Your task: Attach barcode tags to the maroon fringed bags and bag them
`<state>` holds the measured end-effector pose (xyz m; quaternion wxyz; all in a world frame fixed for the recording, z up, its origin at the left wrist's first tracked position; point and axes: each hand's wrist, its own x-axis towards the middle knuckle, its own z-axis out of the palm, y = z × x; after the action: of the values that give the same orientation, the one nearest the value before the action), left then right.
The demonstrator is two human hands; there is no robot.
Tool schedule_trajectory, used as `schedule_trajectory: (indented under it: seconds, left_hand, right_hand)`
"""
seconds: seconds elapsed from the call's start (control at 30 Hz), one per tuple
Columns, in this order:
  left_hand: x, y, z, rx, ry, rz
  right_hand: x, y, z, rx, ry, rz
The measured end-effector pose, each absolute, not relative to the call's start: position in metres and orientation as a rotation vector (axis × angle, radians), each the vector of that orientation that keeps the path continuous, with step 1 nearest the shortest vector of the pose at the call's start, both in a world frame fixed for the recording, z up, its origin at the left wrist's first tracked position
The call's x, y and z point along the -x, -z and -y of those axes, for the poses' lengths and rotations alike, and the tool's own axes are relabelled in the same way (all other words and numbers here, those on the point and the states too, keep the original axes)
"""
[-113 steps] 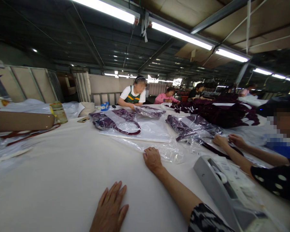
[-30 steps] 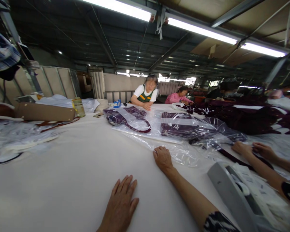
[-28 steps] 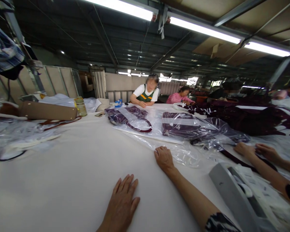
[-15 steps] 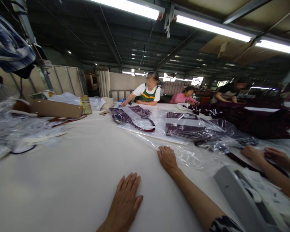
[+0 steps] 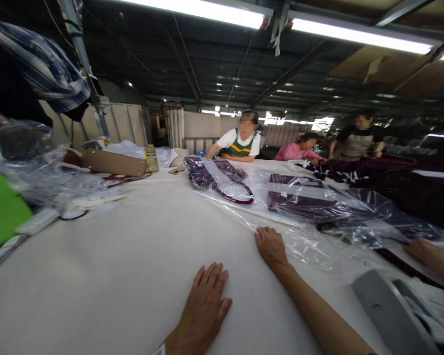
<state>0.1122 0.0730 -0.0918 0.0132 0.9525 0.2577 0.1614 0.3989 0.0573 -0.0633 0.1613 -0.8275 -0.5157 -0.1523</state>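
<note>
My left hand point(image 5: 205, 305) lies palm down on the white table point(image 5: 107, 276), fingers extended and nothing in them. Farther forward, my right hand point(image 5: 272, 246) rests palm down at the edge of a clear plastic sheet point(image 5: 307, 246), its fingers slightly bent and nothing visible in them. Beyond it is a folded dark purple garment point(image 5: 299, 190) in a clear bag. Another bagged purple garment point(image 5: 216, 177), with a loop of band, lies to its left, touched by the hand of a person in a green apron point(image 5: 242, 143).
A co-worker's hand point(image 5: 429, 254) reaches in from the right, above a grey machine point(image 5: 388, 310). Left are crumpled plastic bags point(image 5: 33, 158), a tan bag point(image 5: 114, 161), a yellowish jar point(image 5: 151, 159) and a green panel point(image 5: 3, 212). Dark purple fabric point(image 5: 410, 190) is piled at right.
The view has turned left, so everything sits farther right and the green panel appears. My hands keep their places on the table. The person in the dark top at the back has straightened up.
</note>
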Motion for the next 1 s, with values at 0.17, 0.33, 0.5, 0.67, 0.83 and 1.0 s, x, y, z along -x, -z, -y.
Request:
schedule_trajectory:
  seconds: [0.17, 0.33, 0.5, 0.67, 0.83, 1.0]
  left_hand:
    - [-0.113, 0.081, -0.07, -2.893, -0.435, -0.817]
    - [-0.113, 0.074, -0.064, -2.778, -0.395, -0.812]
    - [-0.107, 0.064, -0.074, -2.508, -0.575, -0.878]
    - [-0.082, 0.019, -0.117, -2.392, -1.197, -1.082]
    - [-0.051, 0.001, -0.154, -2.787, -1.016, -1.391]
    - [-0.007, 0.034, -0.186, -2.75, -0.485, -1.912]
  right_hand:
    - [-0.403, 0.07, -0.058, 2.302, 0.532, 1.468]
    - [-0.408, 0.077, -0.059, 2.192, 0.706, 1.44]
    - [-0.409, 0.081, -0.06, 2.181, 0.754, 1.435]
    - [-0.413, 0.086, -0.06, 2.203, 0.76, 1.449]
    - [-0.415, 0.087, -0.06, 2.215, 0.753, 1.459]
    - [-0.414, 0.086, -0.059, 2.214, 0.717, 1.459]
